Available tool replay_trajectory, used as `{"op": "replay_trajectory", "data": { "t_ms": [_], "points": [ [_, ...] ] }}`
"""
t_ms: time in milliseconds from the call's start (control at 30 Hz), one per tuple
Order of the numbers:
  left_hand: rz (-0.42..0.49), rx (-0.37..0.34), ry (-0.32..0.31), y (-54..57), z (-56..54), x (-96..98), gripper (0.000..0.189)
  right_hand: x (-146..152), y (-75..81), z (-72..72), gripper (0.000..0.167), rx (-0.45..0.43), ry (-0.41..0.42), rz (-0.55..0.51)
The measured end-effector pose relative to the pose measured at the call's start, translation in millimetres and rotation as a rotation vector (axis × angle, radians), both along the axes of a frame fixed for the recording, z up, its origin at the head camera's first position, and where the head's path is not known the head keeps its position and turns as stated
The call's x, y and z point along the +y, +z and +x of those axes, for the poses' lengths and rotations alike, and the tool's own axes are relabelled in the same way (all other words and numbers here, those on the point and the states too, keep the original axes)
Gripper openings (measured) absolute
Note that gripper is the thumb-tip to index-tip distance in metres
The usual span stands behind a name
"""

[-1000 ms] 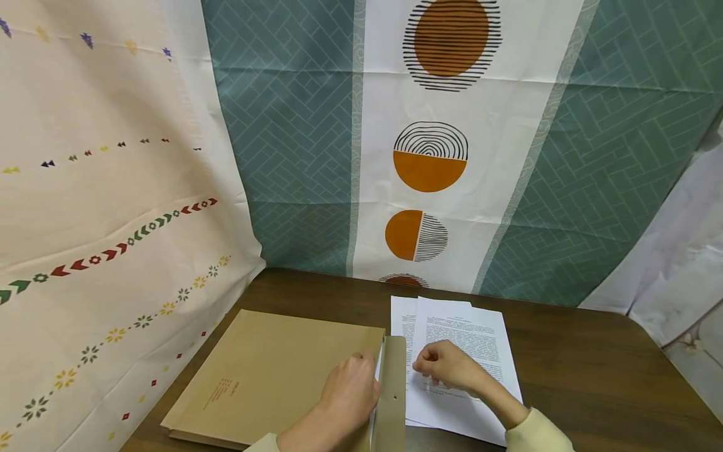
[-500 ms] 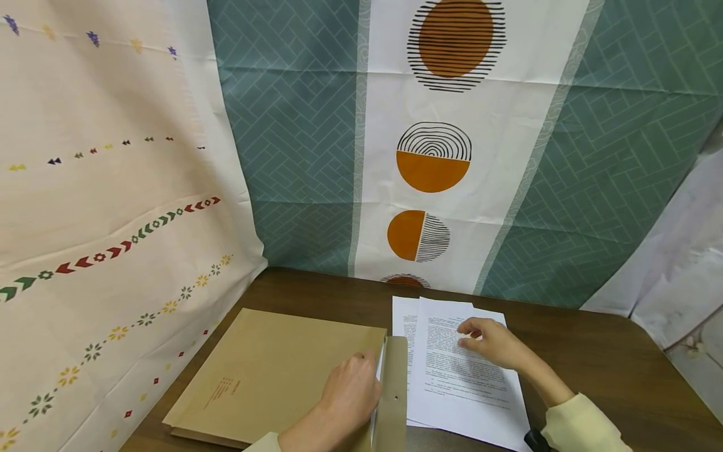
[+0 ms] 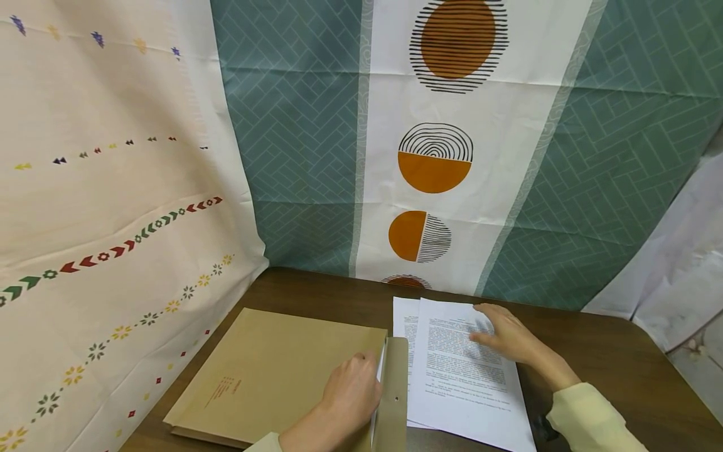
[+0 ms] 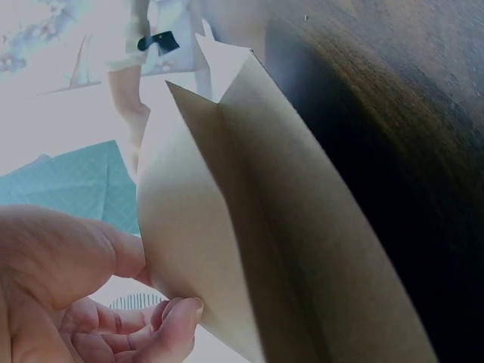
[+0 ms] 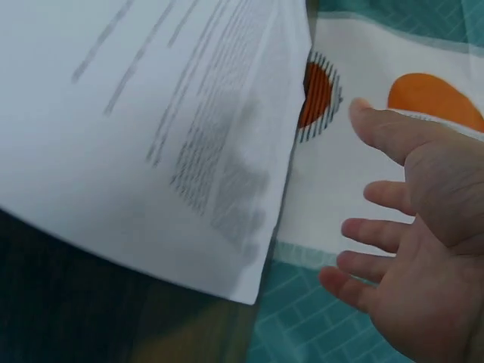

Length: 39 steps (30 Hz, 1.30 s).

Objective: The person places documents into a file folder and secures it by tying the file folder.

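A brown cardboard folder (image 3: pixel 282 370) with small red print lies on the left of the table. At its right edge my left hand (image 3: pixel 349 392) pinches the cover, and a narrow side flap (image 3: pixel 393 389) stands out beside it. In the left wrist view, the thumb and curled fingers of my left hand (image 4: pixel 76 272) grip the bent cardboard (image 4: pixel 189 219). My right hand (image 3: pixel 511 333) is spread over the upper right of several printed sheets (image 3: pixel 469 376). The right wrist view shows this hand (image 5: pixel 423 242) holding nothing, fingers apart, beside the paper's edge (image 5: pixel 189 249).
The dark wooden table (image 3: pixel 610 351) extends to the right of the sheets. Behind it hangs a green and white curtain (image 3: pixel 305 157) with orange circles. A cream patterned cloth (image 3: pixel 113 251) hangs along the left side.
My right hand has moved from beside the folder flap rightward and up across the sheets, its fingers spreading. My left hand stays on the folder cover.
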State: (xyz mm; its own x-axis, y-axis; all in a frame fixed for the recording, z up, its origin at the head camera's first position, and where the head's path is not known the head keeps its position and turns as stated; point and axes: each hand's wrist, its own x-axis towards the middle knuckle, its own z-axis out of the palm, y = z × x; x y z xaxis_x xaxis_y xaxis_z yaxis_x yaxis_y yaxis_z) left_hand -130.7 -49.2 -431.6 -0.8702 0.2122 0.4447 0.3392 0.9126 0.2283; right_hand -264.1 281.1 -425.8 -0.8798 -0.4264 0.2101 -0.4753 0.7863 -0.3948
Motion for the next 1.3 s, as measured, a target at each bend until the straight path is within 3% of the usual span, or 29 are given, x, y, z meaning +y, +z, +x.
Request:
{"op": "replay_trajectory", "data": {
  "t_ms": [467, 700, 1300],
  "points": [
    [-0.001, 0.024, 0.001, -2.0, 0.0, 1.8, 0.018, 13.4, -29.9, -27.7, 0.096, -0.027, -0.086, 0.093],
    [-0.008, 0.023, 0.007, -1.2, 0.4, 2.9, 0.018, 11.8, -43.3, -36.3, 0.099, -0.072, -0.11, 0.1],
    [0.008, -0.005, 0.001, -1.8, -1.7, 3.9, 0.016, 9.0, -37.3, -43.7, 0.102, -0.09, -0.165, 0.2]
  ]
}}
